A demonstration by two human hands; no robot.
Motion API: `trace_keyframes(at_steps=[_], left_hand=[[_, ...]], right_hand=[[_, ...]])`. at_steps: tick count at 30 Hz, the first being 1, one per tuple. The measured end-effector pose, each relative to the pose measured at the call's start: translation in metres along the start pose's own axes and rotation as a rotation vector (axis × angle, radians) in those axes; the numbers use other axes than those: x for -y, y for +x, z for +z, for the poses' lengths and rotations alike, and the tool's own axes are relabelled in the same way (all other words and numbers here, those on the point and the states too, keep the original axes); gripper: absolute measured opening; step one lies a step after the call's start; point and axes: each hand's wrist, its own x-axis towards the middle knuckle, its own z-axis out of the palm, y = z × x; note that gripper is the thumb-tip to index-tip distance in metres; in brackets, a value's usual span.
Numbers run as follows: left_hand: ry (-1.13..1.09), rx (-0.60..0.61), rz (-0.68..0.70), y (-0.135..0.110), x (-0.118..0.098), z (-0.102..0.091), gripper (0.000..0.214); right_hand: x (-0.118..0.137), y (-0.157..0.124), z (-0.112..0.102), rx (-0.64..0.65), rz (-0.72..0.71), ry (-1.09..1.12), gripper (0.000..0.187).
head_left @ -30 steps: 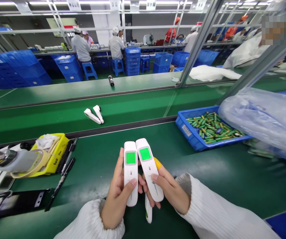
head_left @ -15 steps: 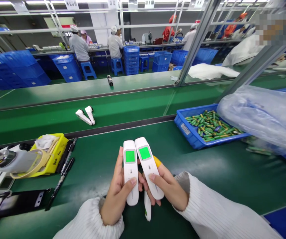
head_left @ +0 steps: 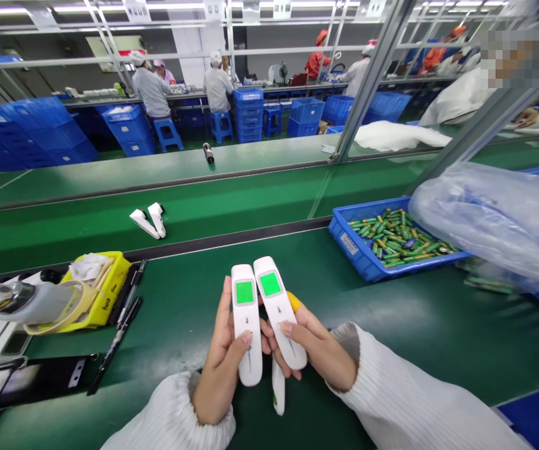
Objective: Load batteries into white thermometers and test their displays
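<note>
My left hand (head_left: pixel 220 369) grips a white thermometer (head_left: pixel 246 319) upright, its screen lit green. My right hand (head_left: pixel 319 353) grips a second white thermometer (head_left: pixel 276 306), tilted slightly left, screen also green. The two devices touch side by side above the green table. A third white device (head_left: pixel 277 394) sticks out below my right hand; whether it is held I cannot tell. A yellow cap shows on one right fingertip (head_left: pixel 295 302).
Two white thermometers (head_left: pixel 148 220) lie on the green conveyor belt (head_left: pixel 251 206). A blue bin of batteries (head_left: pixel 394 240) stands at the right beside a plastic bag (head_left: pixel 494 215). A yellow tray (head_left: pixel 95 287), pens and tools sit at the left. Other people work at the far benches.
The two thermometers on the belt have travelled left. My hands and the devices they hold have stayed almost still.
</note>
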Motion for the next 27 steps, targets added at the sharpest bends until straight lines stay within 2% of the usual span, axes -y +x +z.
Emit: trace_keyframes(at_steps=[2, 4, 9, 15, 19, 23, 27], left_hand=[[0.040, -0.078, 0.075, 0.001, -0.001, 0.000, 0.072], [0.108, -0.166, 0.133, 0.002, -0.001, 0.000, 0.079], [0.056, -0.161, 0.140, 0.001, 0.000, 0.007, 0.104], [0.091, -0.223, 0.170, 0.000, -0.001, 0.012, 0.104], [0.100, -0.225, 0.181, 0.000, -0.002, 0.009, 0.103], [0.128, -0.210, 0.174, -0.001, -0.001, 0.011, 0.099], [0.130, -0.213, 0.178, -0.002, -0.002, 0.012, 0.097]], right_hand=[[0.000, 0.000, 0.000, 0.057, -0.013, -0.039, 0.032], [-0.001, 0.000, -0.001, 0.072, -0.029, -0.151, 0.035], [-0.008, -0.004, 0.000, -0.063, -0.002, -0.446, 0.042], [-0.007, -0.006, 0.002, -0.110, -0.089, -0.709, 0.042], [-0.007, -0.005, 0.000, -0.100, -0.064, -0.718, 0.051], [-0.010, -0.003, 0.002, 0.004, 0.004, -0.520, 0.046], [-0.012, -0.003, 0.006, 0.005, -0.012, -0.447, 0.045]])
